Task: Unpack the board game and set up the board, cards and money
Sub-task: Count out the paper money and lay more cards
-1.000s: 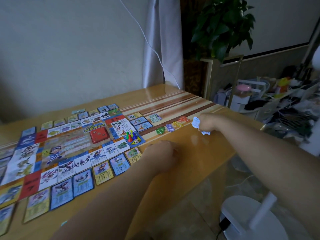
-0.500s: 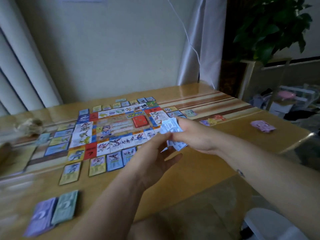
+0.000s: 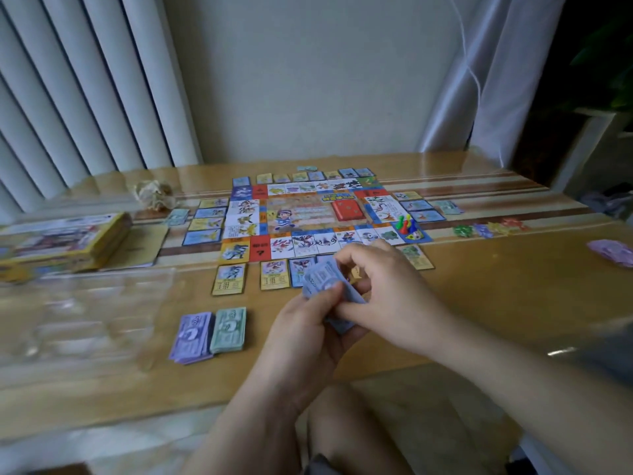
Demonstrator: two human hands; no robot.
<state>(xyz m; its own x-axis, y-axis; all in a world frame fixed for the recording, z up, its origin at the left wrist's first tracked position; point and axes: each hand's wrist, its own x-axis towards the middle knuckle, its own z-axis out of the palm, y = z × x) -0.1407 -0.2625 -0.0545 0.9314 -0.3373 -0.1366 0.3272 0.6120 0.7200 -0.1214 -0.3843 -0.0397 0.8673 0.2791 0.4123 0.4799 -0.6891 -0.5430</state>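
1. Wooden table [image 3: 479, 303] against a plain wall with blinds; both hands meet over its near edge.
2. Left hand [image 3: 301, 334] cups the blue notes [image 3: 322, 275] from below, thumb pressed on the top face. Half a second ago I saw it open and only reaching in.
3. Right hand [image 3: 387, 296] grips the same wad from the right, fingers curled over it. A second ago it held the wad alone, out by the coloured tokens [image 3: 489, 229].
4. The wad is off the table, in front of the near row of cards [image 3: 229, 278], hiding some of them.
5. Left of the hands, a purple money stack [image 3: 193, 332] and a green money stack [image 3: 228, 329] lie flat, side by side and touching.
6. Beyond is the board [image 3: 308, 214], ringed with cards, a red deck [image 3: 348, 210] on its middle and pawns [image 3: 406, 225] on the near right corner.
7. The view has swung left: the game box [image 3: 65, 241] now shows at far left. A purple pile [image 3: 613, 252] sits at the right edge, blurred.
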